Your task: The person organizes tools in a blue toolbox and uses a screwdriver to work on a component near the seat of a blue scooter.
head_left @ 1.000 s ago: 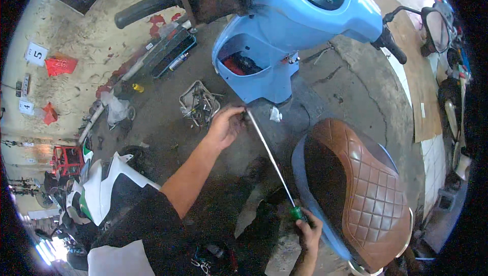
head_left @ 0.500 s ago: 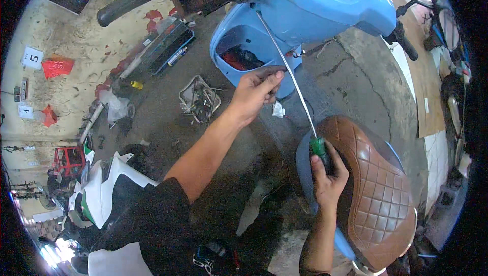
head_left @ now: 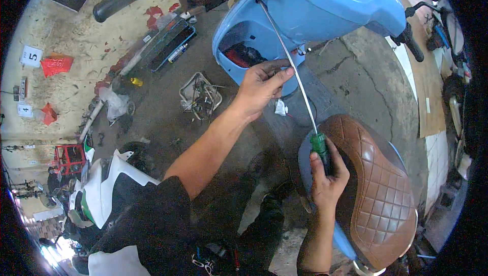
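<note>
My right hand [head_left: 329, 174] is wrapped round the green handle of a long screwdriver [head_left: 318, 146], above the edge of a brown quilted seat [head_left: 384, 189]. Its thin metal shaft slants up and away to the left. The tip meets a dark hole in the upper inner panel of a light blue scooter [head_left: 315, 9]. Partway along the shaft, my left hand [head_left: 262, 87] is closed, thumb and forefinger at the metal. Behind that hand lies the scooter's open front compartment [head_left: 254, 35], with dark and red things inside.
A tray of loose metal parts [head_left: 200, 95] sits on the floor to the left. Beyond it are a long dark tray [head_left: 173, 47] and a yellow bottle [head_left: 136, 81]. A white and green motorcycle [head_left: 109, 184] stands at lower left. A handlebar [head_left: 413, 45] juts out right.
The screwdriver tip has moved up to the hole in the blue panel. My left fingers have shifted slightly right, onto the shaft. The scooter appears slightly farther right in view.
</note>
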`<state>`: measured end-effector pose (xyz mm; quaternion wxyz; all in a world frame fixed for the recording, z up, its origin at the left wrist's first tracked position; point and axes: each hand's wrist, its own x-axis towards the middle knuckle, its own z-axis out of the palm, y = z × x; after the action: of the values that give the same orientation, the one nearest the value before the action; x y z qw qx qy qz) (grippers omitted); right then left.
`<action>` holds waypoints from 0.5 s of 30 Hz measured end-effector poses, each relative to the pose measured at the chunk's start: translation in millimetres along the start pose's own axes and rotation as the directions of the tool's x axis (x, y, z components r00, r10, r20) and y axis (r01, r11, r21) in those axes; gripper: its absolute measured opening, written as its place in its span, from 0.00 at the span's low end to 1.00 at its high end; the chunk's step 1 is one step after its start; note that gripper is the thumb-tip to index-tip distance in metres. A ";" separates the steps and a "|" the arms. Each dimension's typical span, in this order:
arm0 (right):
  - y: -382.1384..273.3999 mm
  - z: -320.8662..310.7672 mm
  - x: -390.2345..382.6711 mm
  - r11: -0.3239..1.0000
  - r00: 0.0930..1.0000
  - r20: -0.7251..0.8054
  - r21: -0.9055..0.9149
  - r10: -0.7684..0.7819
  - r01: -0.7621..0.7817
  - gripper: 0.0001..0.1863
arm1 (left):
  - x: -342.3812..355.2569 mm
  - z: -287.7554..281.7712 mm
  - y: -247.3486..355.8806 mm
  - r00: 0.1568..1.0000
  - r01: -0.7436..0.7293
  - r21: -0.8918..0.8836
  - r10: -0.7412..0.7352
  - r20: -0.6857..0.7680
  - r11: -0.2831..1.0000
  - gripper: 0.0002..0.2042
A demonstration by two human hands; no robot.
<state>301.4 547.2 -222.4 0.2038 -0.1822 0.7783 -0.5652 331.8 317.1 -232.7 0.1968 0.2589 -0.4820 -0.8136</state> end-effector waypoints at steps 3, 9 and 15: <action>-2.6 -1.4 2.6 0.999 0.999 -0.010 -0.026 -0.032 0.032 0.20 | 1.1 3.8 1.1 1.000 0.019 0.003 -0.019 -0.010 1.000 0.10; -27.6 -8.9 5.6 0.993 0.993 0.032 0.023 0.113 -0.113 0.20 | -0.2 4.8 4.3 0.998 0.058 -0.067 -0.055 0.043 0.996 0.10; -7.4 -37.4 26.4 0.037 0.537 0.828 0.539 0.162 -0.842 0.21 | -3.3 20.0 6.7 0.984 0.117 -0.205 -0.085 0.158 0.972 0.14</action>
<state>259.7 561.6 -207.9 0.6834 0.1296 0.1943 -0.6917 322.6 329.6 -218.0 0.1454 0.1993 -0.3913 -0.8866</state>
